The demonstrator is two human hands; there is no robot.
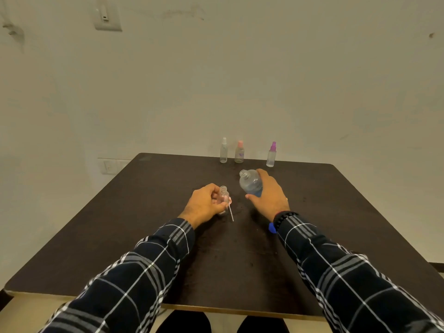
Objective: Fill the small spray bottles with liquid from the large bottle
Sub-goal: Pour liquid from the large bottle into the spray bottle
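Observation:
My left hand [206, 205] grips a small clear spray bottle [224, 196] standing uncapped on the dark table [144, 224]. Its spray head with the thin white dip tube [231, 213] lies beside it, partly hidden by my fingers. My right hand [269, 194] holds the large clear bottle [249, 181], uncapped and tilted with its mouth toward the small bottle; a blue label shows near its base. The two bottle mouths are apart.
Three capped small spray bottles stand at the table's far edge: a white-capped one [223, 150], a pink-capped one [239, 152] and a purple-capped one [271, 155]. A blue cap [272, 228] lies by my right wrist. A wall rises just behind the table.

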